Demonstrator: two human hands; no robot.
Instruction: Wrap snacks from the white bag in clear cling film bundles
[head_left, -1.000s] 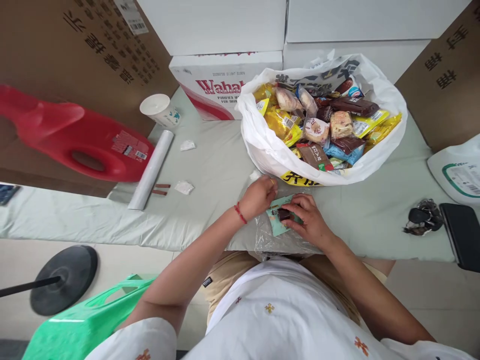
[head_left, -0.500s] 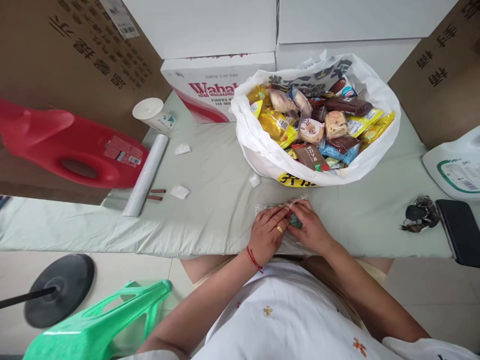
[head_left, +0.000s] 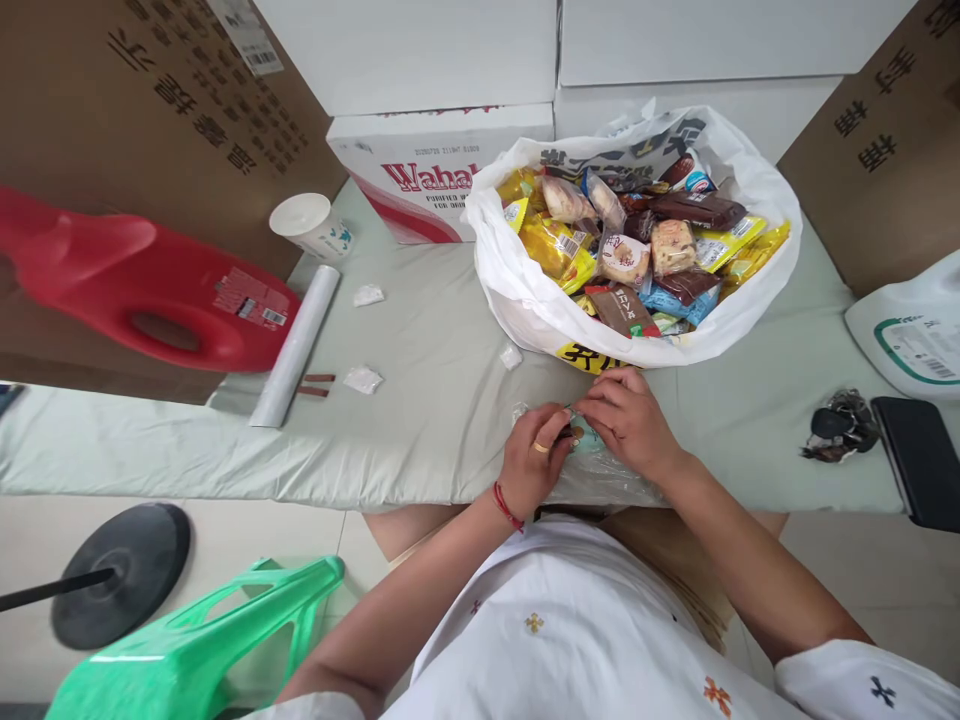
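At the table's near edge, my left hand (head_left: 534,455) pinches the left side of a small green packet (head_left: 584,436), fingers curled. My right hand (head_left: 636,425) has its fingertips closed at the packet's upper edge, close to my left fingers. Much of the packet is covered by both hands. Beneath it lies crinkled clear plastic film (head_left: 611,478), partly hidden by my hands. Just beyond my hands stands a white plastic bag (head_left: 517,320) full of wrapped snacks (head_left: 622,258). A small white wrapped piece (head_left: 511,357) lies left of the bag's front.
On the left are a film roll (head_left: 296,345), two brown strips (head_left: 316,378), a paper cup (head_left: 309,225) and a red jug (head_left: 150,285). Keys (head_left: 840,425), a phone (head_left: 919,460) and a white jug (head_left: 911,325) sit right. Boxes (head_left: 420,180) line the back.
My right hand has shifted slightly up and right, and my left fingers have curled from lying flatter over the packet. More of the green packet and the film now shows.
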